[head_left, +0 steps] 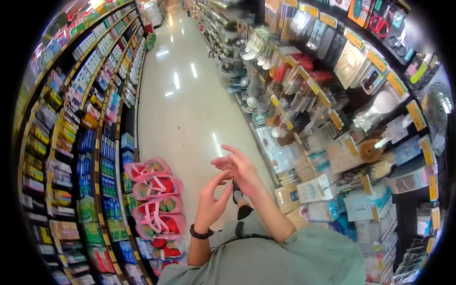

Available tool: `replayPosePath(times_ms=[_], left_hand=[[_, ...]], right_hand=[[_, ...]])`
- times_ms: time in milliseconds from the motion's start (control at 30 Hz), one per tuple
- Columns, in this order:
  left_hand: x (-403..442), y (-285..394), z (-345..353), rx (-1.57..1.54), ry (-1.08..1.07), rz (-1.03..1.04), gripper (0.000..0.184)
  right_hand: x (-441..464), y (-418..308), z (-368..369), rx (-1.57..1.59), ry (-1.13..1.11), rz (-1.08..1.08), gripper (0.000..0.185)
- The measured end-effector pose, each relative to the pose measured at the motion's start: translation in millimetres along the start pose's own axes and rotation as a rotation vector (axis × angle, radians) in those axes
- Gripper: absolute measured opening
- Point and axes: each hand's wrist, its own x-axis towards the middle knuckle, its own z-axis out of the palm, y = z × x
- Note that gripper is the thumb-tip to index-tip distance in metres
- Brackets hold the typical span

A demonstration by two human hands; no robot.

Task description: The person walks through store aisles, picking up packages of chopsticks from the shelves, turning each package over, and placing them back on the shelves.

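Note:
My left hand [214,198], with a dark beaded bracelet [201,232] at its wrist, is raised in front of my body, its thumb apart from its bent fingers. Nothing shows in it. Just right of and above it, my right hand [241,170] has its fingers stretched out and holds nothing visible. The hands come very close; whether the fingertips touch, I cannot tell. Left of my hands, several pink bag-like items [159,186] with pale straps and red and green contents are lined up beside the shelf.
A tall shelf [97,156] of boxed and bottled goods runs along the left. On the right, a rack [308,90] carries packaged kitchen tools, scissors [379,26] and a brown round brush [370,150]. Between them the shiny tiled floor [183,118] stretches ahead.

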Motion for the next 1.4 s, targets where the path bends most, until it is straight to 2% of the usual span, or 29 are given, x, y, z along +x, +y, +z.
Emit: replayPosePath(times_ms=[33, 133, 267, 367, 433, 567, 667, 767, 867, 1067, 1233, 1400], left_hand=[[18.6, -3.1, -0.5, 0.015, -0.009, -0.007, 0.037], [76.6, -16.1, 0.4, 0.054, -0.036, -0.057, 0.036], [164.7, -22.1, -2.2, 0.072, -0.016, -0.048, 0.035], [223.3, -28.9, -4.0, 0.103, 0.025, -0.008, 0.036], [253.8, -36.9, -2.1, 0.095, 0.041, -0.005, 0.036], [305.1, -53.8, -4.8, 0.119, -0.026, 0.006, 0.037], [348.3, -66.6, -6.8, 0.112, -0.077, 0.019, 0.036], [401.1, -88.1, -9.6, 0.088, -0.124, 0.027, 0.036], [453.6, -120.7, -10.0, 0.03, -0.142, 0.03, 0.035], [587.8, -158.4, -35.3, -0.004, -0.153, 0.034, 0.033], [698.7, -178.4, -66.4, 0.008, -0.158, 0.085, 0.033], [777.9, -193.8, -63.9, -0.021, -0.208, 0.086, 0.033]], right_hand=[[18.1, -10.5, -0.8, 0.128, 0.053, 0.09, 0.039], [86.9, -33.6, -2.9, 0.065, 0.048, -0.1, 0.039], [167.2, -72.6, -20.5, 0.235, -0.051, -0.007, 0.038], [211.0, -109.1, -16.9, 0.179, -0.033, -0.119, 0.039], [242.5, -114.0, -31.7, 0.196, -0.049, -0.104, 0.041], [290.3, -139.1, -43.4, 0.223, 0.035, -0.048, 0.037], [332.8, -146.8, -55.6, 0.191, 0.099, -0.131, 0.038], [373.2, -162.6, -77.3, 0.221, 0.087, -0.046, 0.036], [424.1, -176.8, -83.4, 0.012, 0.128, -0.215, 0.035], [549.8, -221.1, -96.6, 0.074, 0.202, -0.156, 0.032], [643.3, -259.9, -115.4, 0.101, 0.143, -0.256, 0.034], [688.3, -294.0, -131.4, 0.199, 0.235, -0.349, 0.033]])
